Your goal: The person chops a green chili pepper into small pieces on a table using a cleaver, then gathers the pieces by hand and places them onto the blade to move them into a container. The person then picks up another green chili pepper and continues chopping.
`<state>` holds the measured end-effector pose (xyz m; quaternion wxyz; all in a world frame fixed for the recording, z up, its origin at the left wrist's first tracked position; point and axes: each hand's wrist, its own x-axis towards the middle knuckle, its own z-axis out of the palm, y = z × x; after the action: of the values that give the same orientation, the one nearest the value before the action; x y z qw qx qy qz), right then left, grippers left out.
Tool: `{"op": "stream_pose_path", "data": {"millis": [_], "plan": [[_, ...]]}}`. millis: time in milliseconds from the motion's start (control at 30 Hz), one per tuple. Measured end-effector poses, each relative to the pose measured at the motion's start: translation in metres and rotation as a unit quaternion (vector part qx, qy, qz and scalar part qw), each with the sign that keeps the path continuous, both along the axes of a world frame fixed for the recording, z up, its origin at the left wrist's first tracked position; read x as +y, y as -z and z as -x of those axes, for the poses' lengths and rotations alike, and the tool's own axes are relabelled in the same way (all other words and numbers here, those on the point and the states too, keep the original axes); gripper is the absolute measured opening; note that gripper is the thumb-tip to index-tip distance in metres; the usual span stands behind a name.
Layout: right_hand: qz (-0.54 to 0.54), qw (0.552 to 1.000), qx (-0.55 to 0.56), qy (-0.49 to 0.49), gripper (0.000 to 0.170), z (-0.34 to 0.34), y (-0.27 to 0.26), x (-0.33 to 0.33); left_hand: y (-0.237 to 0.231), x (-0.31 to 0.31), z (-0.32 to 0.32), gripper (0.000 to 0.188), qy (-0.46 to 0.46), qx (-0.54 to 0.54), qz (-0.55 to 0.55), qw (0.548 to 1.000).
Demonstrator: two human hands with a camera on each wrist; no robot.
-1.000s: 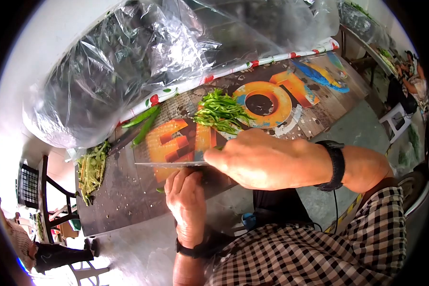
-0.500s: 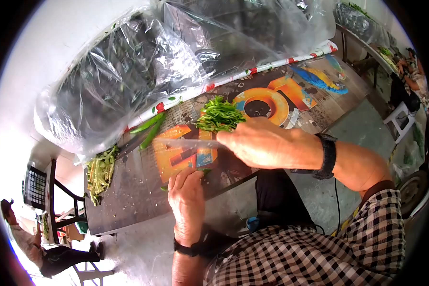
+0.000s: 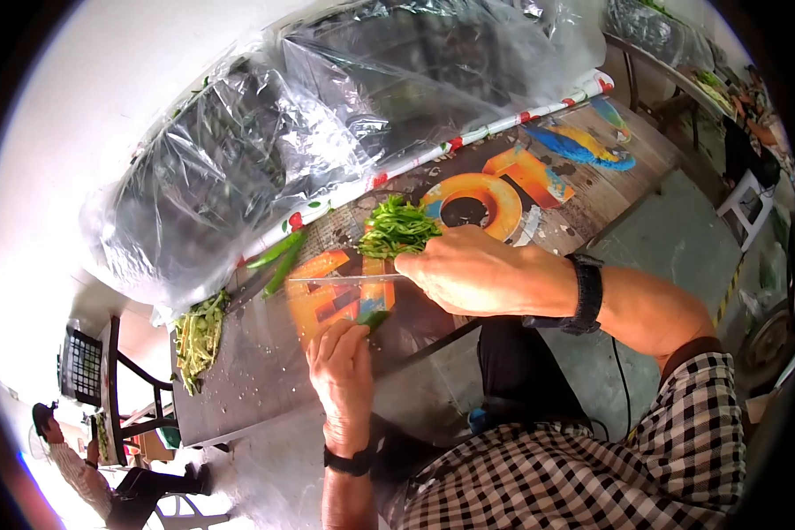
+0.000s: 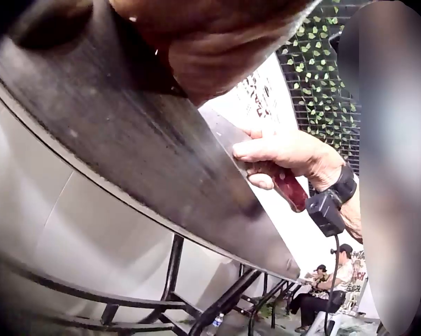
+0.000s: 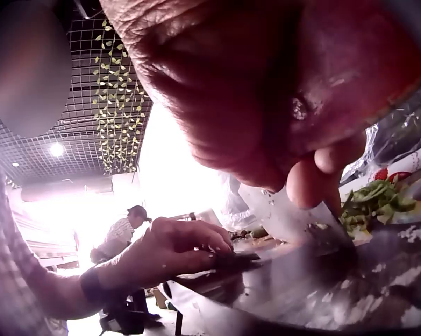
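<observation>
My right hand (image 3: 495, 272) grips a knife by its red handle (image 4: 290, 190); the thin blade (image 3: 344, 279) points left over the table. Below it, near the table's front edge, my left hand (image 3: 342, 380) holds a green pepper piece (image 3: 375, 320) with its fingertips. Blade and pepper are apart in the head view. Behind the knife lies a pile of sliced green pepper (image 3: 397, 228). Two long whole peppers (image 3: 283, 262) rest to the left of that pile. In the right wrist view the left hand (image 5: 168, 253) has bent fingers at the tabletop.
Pale green trimmings (image 3: 200, 343) lie at the table's left end. Large clear plastic bags (image 3: 212, 177) line the far side, on a cherry-patterned cloth edge (image 3: 450, 146). A seated person (image 3: 88, 468) is at lower left, a black crate (image 3: 81, 367) above; a white stool (image 3: 746, 212) stands right.
The knife rose from beside the left fingers, then came down slightly. The pepper piece at the left fingertips now shows more. The head view has shifted, moving the table within it.
</observation>
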<state>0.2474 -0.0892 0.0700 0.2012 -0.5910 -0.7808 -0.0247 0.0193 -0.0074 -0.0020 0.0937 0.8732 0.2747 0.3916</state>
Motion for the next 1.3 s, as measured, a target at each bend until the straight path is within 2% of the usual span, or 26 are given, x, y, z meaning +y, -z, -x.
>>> {"op": "stream_pose_path", "data": {"millis": [133,400,867,1067,1167,1300], "plan": [[0.012,1.000,-0.009,0.001,0.010,0.001,0.001,0.001,0.004,0.000,-0.004,0.018,-0.012,0.004,-0.010,1.000],[0.052,0.995,0.083,0.000,0.009,0.015,-0.014,-0.014,0.005,-0.002,-0.004,0.018,-0.005,-0.005,-0.021,1.000],[0.118,0.992,0.046,-0.021,0.009,0.031,-0.023,-0.010,0.004,-0.002,-0.001,0.022,-0.009,-0.003,0.001,1.000],[0.121,0.991,0.001,-0.051,0.012,0.036,-0.029,0.007,0.003,-0.002,-0.002,0.023,-0.007,-0.013,0.024,1.000],[0.086,0.991,0.021,-0.097,0.011,0.036,-0.023,0.019,0.004,-0.003,-0.004,0.023,-0.007,-0.021,0.024,0.999],[0.095,0.992,0.004,-0.080,0.012,0.046,-0.018,0.032,0.000,-0.004,-0.003,0.021,0.005,-0.022,0.035,0.999]]}}
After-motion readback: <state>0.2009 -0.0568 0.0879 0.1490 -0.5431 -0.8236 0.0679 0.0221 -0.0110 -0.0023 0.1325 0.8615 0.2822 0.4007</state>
